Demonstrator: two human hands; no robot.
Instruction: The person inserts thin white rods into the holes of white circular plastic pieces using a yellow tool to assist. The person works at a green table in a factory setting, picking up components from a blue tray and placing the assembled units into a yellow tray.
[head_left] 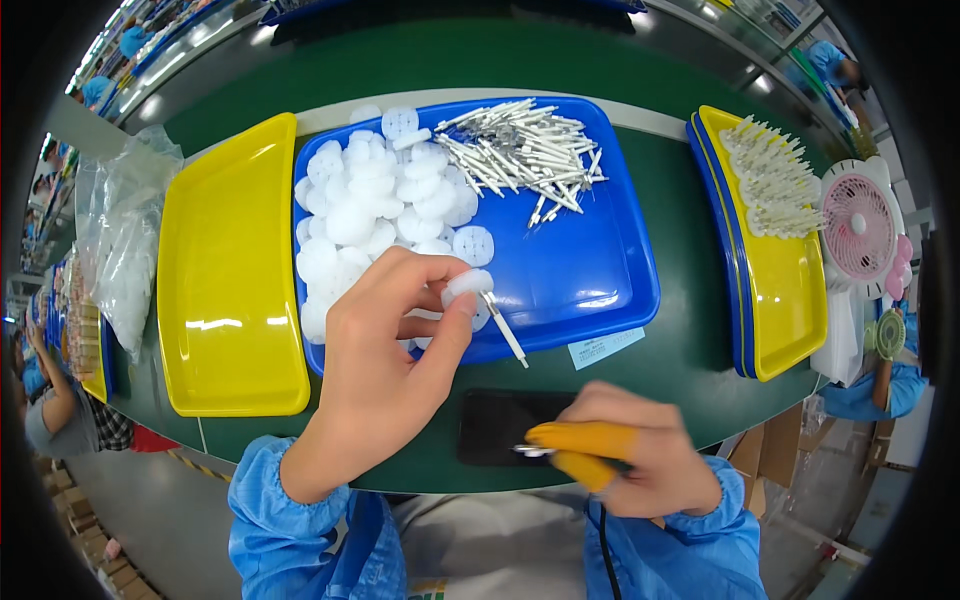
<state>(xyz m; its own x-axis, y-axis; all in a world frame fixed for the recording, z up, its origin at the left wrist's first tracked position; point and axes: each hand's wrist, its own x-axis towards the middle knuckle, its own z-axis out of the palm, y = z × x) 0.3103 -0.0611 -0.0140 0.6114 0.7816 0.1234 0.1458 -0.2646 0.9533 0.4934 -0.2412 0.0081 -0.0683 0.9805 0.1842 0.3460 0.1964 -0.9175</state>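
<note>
My left hand (390,345) pinches a small round white plastic disc (468,284) between thumb and fingers, over the near edge of a blue tray (560,270). A thin white rod with a metallic end (508,335) slants down from the disc. In the tray lie a heap of similar white discs (370,195) at the left and a pile of white rods with fine wire ends (530,150) at the far right. My right hand (635,450), blurred, wears yellow finger covers and is closed around a small silver-tipped object (533,451) whose kind I cannot make out.
A flat black rectangular object (490,425) lies below my right hand. A yellow tray (235,300) and clear plastic bag (125,230) are at left. Stacked trays (785,310) at right carry white pieces (770,180), beside a pink-and-white fan (860,225). A paper label (606,348) lies near the blue tray.
</note>
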